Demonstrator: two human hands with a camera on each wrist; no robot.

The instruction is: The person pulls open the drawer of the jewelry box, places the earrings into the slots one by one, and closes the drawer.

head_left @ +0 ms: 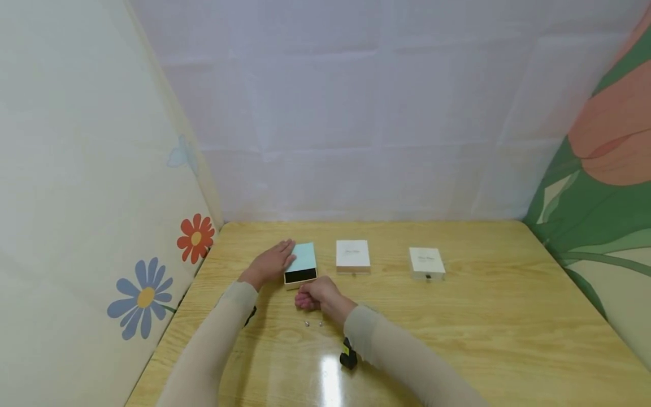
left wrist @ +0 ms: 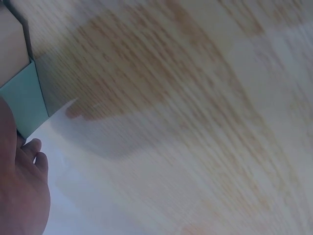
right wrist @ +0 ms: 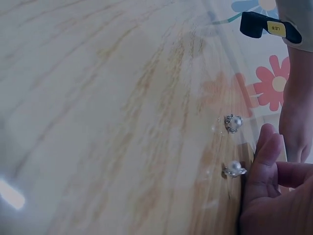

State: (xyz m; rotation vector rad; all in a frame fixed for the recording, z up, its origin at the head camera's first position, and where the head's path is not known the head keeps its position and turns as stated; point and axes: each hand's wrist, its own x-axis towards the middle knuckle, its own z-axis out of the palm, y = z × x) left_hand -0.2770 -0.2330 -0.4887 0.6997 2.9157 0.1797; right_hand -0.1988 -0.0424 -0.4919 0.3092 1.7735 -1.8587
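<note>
Left wall: flower prints (head_left: pixel 196 238) in red and blue, beside the table's left edge.
Left hand (head_left: pixel 269 262): fingers laid straight and together on the teal box (head_left: pixel 301 263), touching its left side and lid.
Teal box: near the table's left rear; its dark front end faces the person; no writing readable.
Right hand (head_left: pixel 316 295): loosely curled just in front of the teal box, resting on the table, holding nothing visible.
Pearl earrings (head_left: pixel 313 323): two, side by side on the table, just nearer than the right hand, untouched.
White boxes: middle box (head_left: pixel 352 256) and right box (head_left: pixel 426 263), faint lid print, unreadable.
Wristband tag (right wrist: pixel 276 29): yellow, digits too small to read.
Table (head_left: pixel 508 316): open wood to the right and front.
</note>
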